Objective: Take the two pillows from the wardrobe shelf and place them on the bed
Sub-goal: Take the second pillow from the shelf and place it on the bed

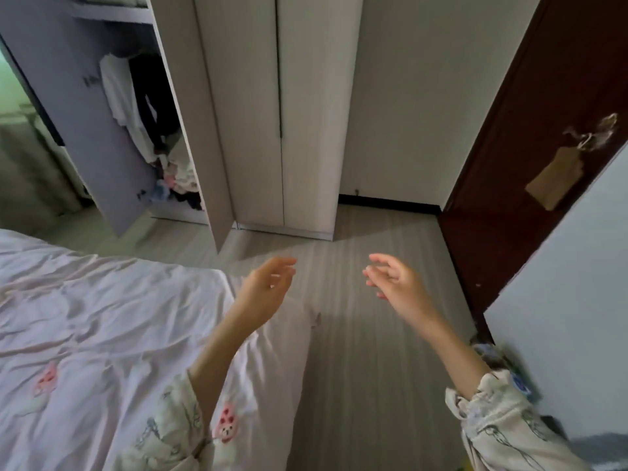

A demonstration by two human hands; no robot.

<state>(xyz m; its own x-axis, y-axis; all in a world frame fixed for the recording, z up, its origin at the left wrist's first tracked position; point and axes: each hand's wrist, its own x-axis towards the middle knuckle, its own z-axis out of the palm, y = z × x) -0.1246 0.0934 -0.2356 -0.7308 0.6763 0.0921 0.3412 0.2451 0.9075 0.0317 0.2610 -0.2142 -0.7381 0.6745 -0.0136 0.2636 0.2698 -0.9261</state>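
Both my hands are up in front of me over the floor (pixel 356 334), two of them and neither carrying anything. My left hand (pixel 268 287) hangs just past the corner of the bed (pixel 102 317), fingers loose and gently bent, palm turned toward the other hand. My right hand (pixel 394 280) is out over the bare boards, fingers relaxed and slightly spread, holding nothing. The two hands are apart with a clear gap of floor between them.

The one bed lies at my left, covered in a rumpled pale pink quilt with small cartoon prints; I count no pillows on the part I can see. The wardrobe (pixel 272 113) stands ahead. Its two left doors are swung open, the two right doors are closed. Inside the open part one shelf (pixel 112 11) runs across the top, and something pale sits on it at the very edge of view; I cannot tell whether that is the pillows, or how many. Below hang clothes (pixel 136 103), with more heaped at the bottom. One dark brown door (pixel 530 147) stands at my right
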